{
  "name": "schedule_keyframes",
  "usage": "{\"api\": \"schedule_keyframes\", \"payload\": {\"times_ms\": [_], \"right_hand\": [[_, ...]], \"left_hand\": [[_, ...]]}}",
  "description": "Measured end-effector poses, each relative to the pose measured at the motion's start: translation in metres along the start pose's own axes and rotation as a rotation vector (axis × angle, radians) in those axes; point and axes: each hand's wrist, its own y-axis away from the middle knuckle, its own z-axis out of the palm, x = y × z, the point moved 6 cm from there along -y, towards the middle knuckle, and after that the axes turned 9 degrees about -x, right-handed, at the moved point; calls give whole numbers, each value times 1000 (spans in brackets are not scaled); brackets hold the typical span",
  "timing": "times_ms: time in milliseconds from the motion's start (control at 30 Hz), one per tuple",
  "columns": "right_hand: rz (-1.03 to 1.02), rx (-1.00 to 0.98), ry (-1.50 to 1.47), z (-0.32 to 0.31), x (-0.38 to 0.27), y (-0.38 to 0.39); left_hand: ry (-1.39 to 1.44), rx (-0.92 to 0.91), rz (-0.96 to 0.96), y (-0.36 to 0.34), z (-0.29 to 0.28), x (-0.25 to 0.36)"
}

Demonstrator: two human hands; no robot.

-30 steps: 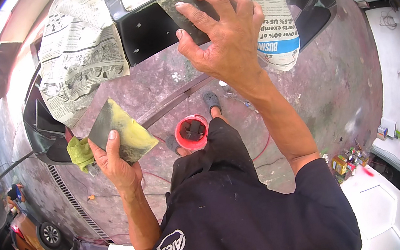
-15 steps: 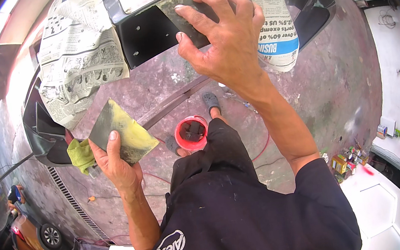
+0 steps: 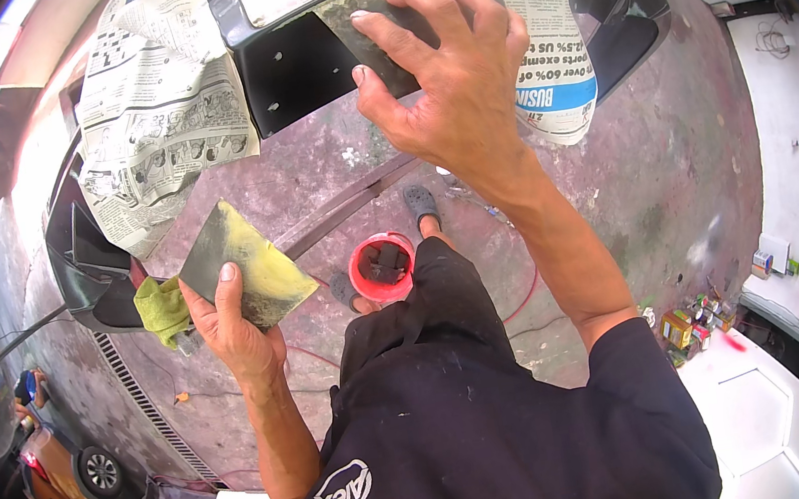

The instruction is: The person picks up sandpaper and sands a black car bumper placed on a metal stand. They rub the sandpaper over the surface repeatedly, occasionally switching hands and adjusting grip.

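A flat four-sided sheet (image 3: 253, 249) is held out over the floor (image 3: 329, 173), to the left of the person's legs. Its longer sides slant from upper left to lower right; one corner points up the picture, away from the person, and another points right. The face is dark grey, with a broad, streaky yellow band along the upper right side. The left hand (image 3: 243, 339) pinches its lower left part, thumb on the face and fingers behind.

On the floor near the feet stands a red bucket (image 3: 380, 292) with dark pieces (image 3: 384, 263) inside. A crumpled green cloth (image 3: 161, 309) hangs just left of the left hand.

Farther up, the right hand (image 3: 454, 91) has its fingers spread and bent over a dull grey area (image 3: 379, 58); whether the fingertips press on it is hard to tell. Beside that lies a glossy black panel (image 3: 295, 71), with newspaper (image 3: 163, 104) to its left.
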Motion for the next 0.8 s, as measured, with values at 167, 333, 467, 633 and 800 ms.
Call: {"api": "schedule_keyframes", "payload": {"times_ms": [167,333,467,633,800], "right_hand": [[3,-15,15,6,1,2],[-6,-2,7,2,0,4],[-10,19,-4,1,-1,0],[-7,5,11,8,1,3],[-3,-2,15,6,0,5]], "left_hand": [[6,-2,-5,0,0,-1],[3,3,-7,2,2,0],[3,0,-9,2,4,0],[-5,2,-9,3,1,-1],[2,-2,-21,5,-1,-2]]}}
